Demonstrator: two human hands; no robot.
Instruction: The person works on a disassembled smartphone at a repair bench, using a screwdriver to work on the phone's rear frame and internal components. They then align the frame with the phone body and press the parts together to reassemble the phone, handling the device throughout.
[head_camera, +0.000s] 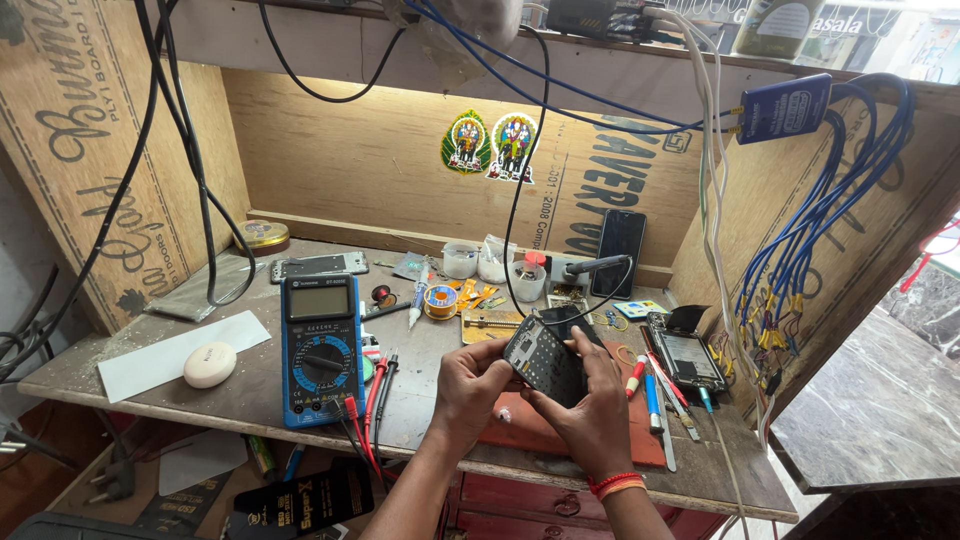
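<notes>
Both hands are on the opened phone (545, 358), held just above the red mat (560, 435) near the surface's front edge. Left hand (470, 385) grips its left side, right hand (592, 400) clamps the right, thumb on the exposed insides. Back cover is off, so the phone is not reassembled. The blue multimeter (320, 348) sits untouched toward the left.

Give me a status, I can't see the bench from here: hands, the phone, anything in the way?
Left hand and right hand both grip the opened phone above the red mat. Multimeter left, tools right, nothing blocking.
</notes>
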